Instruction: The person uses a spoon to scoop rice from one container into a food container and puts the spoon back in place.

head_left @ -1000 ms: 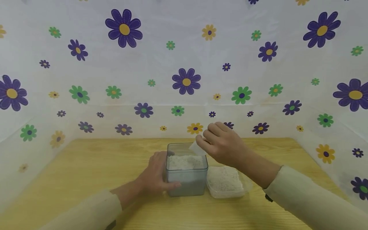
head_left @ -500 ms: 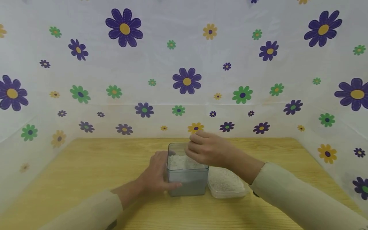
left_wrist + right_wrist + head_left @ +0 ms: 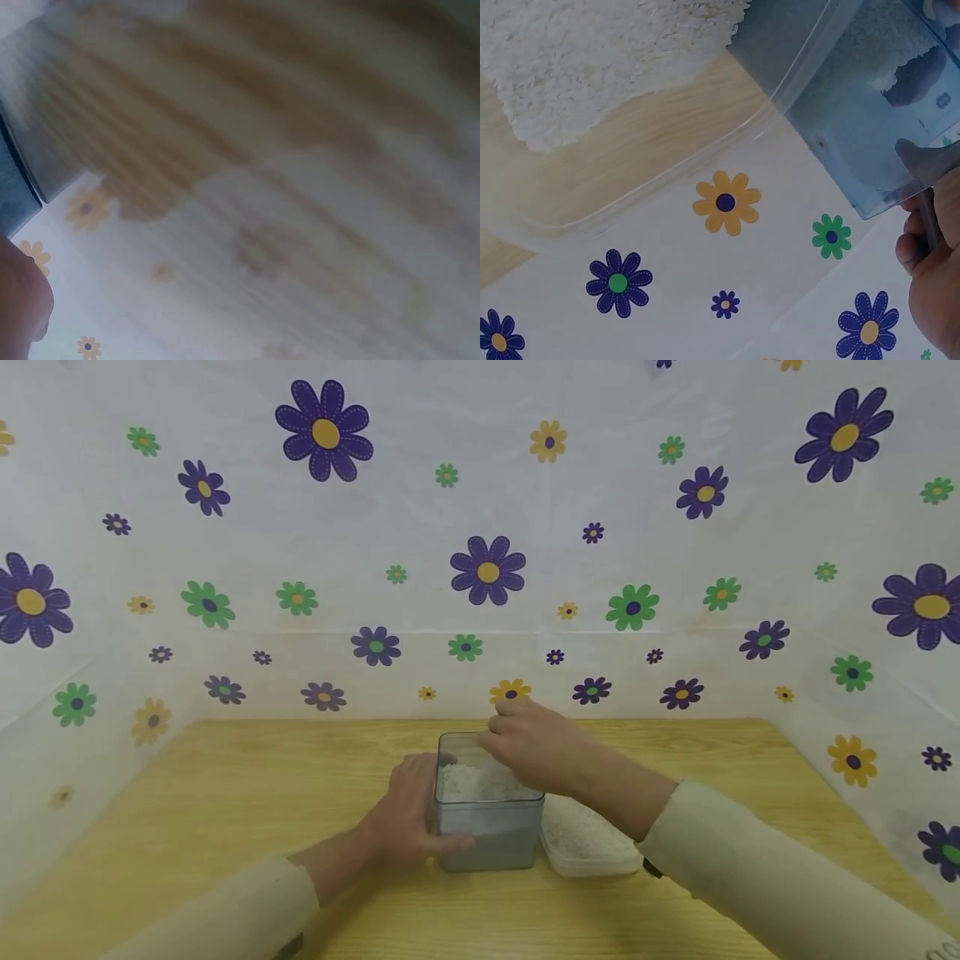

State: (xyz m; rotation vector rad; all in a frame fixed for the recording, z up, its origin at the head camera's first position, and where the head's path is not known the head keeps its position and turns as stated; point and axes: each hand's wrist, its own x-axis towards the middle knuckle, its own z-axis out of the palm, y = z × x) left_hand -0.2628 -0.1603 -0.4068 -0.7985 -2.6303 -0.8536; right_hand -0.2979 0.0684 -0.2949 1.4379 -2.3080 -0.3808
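Note:
A blue-grey see-through bin [image 3: 491, 837] stands upright on the table with white rice [image 3: 459, 783] in it. My left hand [image 3: 408, 814] holds the bin by its left side, thumb along the front wall and fingers toward the back. Over the bin's right rim, my right hand [image 3: 536, 747] grips the handle of a scoop [image 3: 928, 163]. The scoop's pale blade hangs down inside the bin, low over the rice. Right beside the bin sits a shallow clear tub [image 3: 592, 867], heaped with rice [image 3: 592, 52] and partly covered by my right forearm.
The wooden table [image 3: 247, 810] ends at a white cloth backdrop [image 3: 405, 510] printed with flowers, which also rises on both sides. In the left wrist view, only a corner of the bin [image 3: 16, 187] shows at the left edge.
My right hand has moved left and slightly down with the scoop, from above the bin's right edge to inside its opening. My left hand and both containers have stayed put.

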